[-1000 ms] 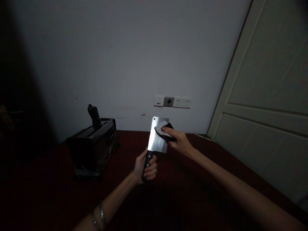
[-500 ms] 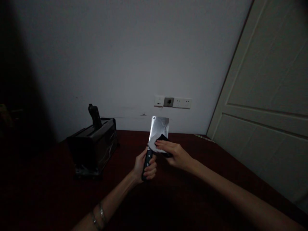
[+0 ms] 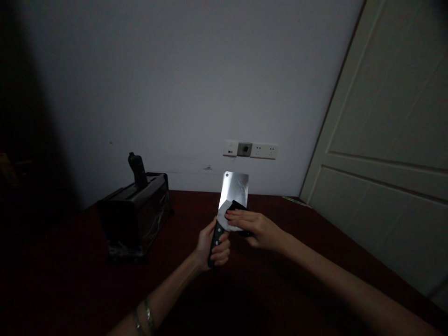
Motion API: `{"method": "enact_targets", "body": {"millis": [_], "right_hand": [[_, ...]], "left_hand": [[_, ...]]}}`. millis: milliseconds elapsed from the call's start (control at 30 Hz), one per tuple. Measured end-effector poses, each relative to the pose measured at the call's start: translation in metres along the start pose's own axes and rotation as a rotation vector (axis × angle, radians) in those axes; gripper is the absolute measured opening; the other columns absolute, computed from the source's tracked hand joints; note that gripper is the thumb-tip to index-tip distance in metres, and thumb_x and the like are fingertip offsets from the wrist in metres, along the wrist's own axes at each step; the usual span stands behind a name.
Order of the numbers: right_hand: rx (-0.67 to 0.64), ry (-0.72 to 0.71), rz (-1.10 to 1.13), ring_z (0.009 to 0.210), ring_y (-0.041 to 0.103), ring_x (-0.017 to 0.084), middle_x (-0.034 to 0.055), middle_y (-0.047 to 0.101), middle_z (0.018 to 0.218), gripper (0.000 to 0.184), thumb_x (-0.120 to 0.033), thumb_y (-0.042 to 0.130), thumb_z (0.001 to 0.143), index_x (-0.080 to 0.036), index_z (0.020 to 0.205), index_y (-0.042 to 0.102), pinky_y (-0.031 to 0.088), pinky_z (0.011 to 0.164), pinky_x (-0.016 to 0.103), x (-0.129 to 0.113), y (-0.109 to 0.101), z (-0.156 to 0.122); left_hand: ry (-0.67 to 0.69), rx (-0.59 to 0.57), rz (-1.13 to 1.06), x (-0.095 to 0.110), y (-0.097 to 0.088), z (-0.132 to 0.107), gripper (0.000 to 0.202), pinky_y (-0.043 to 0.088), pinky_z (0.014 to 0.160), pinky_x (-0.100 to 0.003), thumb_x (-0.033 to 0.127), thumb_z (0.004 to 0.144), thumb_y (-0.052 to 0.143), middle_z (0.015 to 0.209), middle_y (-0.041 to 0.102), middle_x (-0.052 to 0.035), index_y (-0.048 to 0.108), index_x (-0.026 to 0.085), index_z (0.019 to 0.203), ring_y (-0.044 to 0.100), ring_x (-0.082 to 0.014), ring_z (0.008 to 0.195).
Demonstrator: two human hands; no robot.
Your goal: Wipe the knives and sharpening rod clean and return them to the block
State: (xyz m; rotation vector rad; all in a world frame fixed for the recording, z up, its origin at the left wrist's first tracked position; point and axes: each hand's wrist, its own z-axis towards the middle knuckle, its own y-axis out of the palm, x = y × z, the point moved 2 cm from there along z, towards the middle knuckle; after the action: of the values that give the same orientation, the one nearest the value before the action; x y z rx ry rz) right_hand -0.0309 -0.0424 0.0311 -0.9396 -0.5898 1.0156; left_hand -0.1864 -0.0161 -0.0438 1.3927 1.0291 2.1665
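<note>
A dim scene seen from the person's own eyes: a cleaver (image 3: 238, 186) is held up over a dark red worktop (image 3: 189, 207), its long axis running from the handle, nearest the person, up and slightly right towards the wall (image 3: 175, 93) beyond it. The left hand (image 3: 203, 245) is at the cleaver's lower end, fingers curled firmly around the black handle; two bracelets (image 3: 149, 315) circle that forearm. The right hand (image 3: 261, 227) comes in from the cleaver's right, the side its broad blade faces, its fingers laid close together on a white cloth (image 3: 223, 218) with dark edging and holding it against the lower blade, just above the handle. So the blade lies upward and leftward of the right fingers, while the left hand is nearer the handle; the two hands are close, with the cloth between them. In this poor light I cannot tell whether the cloth wraps around the cutting edge, and the right thumb is hidden. Well to the cleaver's left stands a glossy black box (image 3: 150, 207), a black handle (image 3: 138, 171) sticking up from its top. Beyond the cleaver, sockets (image 3: 264, 150) sit on the wall; far to its right is a pale door (image 3: 378, 140). The upper blade is bare, and nothing stands between it and the right hand.
</note>
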Motion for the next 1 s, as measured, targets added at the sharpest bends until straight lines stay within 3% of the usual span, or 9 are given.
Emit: {"method": "enact_targets", "body": {"millis": [267,467,800,1000], "right_hand": [[0.328,0.164,-0.111,0.116,0.048,0.021,0.0105,0.057,0.120,0.048,0.000,0.049,0.067,-0.018,0.110,0.058,0.041,0.097,0.043,0.044,-0.024,0.035],[0.384,0.199,-0.166,0.116,0.048,0.020,0.0106,0.057,0.120,0.041,-0.003,0.050,0.071,-0.017,0.109,0.059,0.040,0.099,0.039,0.057,-0.020,0.065],[0.509,0.322,-0.223,0.104,0.057,0.023,0.0113,0.061,0.114,0.035,-0.010,0.054,0.072,-0.016,0.105,0.062,0.045,0.091,0.037,0.079,-0.034,0.020],[0.514,0.295,-0.233,0.109,0.054,0.023,0.0106,0.060,0.116,0.043,-0.005,0.052,0.067,-0.017,0.107,0.060,0.044,0.093,0.038,0.069,-0.026,0.034]], "left_hand": [[0.010,-0.024,0.044,-0.010,0.001,0.003,0.062,0.027,0.028,-0.018,0.058,0.085,0.009,0.034,0.029,0.0049,0.044,0.016,0.057,0.021,-0.0068,0.024],[0.022,-0.026,0.039,-0.018,-0.008,0.006,0.062,0.029,0.028,-0.018,0.060,0.085,0.010,0.034,0.031,0.0045,0.045,0.016,0.057,0.022,-0.0070,0.024],[0.030,0.028,0.089,-0.016,-0.013,0.005,0.059,0.027,0.027,-0.018,0.060,0.085,0.014,0.034,0.032,0.0048,0.044,0.016,0.058,0.023,-0.0068,0.024],[0.009,0.023,0.108,-0.018,-0.013,0.006,0.059,0.028,0.027,-0.018,0.060,0.085,0.014,0.033,0.032,0.0046,0.044,0.016,0.057,0.023,-0.0070,0.024]]}}
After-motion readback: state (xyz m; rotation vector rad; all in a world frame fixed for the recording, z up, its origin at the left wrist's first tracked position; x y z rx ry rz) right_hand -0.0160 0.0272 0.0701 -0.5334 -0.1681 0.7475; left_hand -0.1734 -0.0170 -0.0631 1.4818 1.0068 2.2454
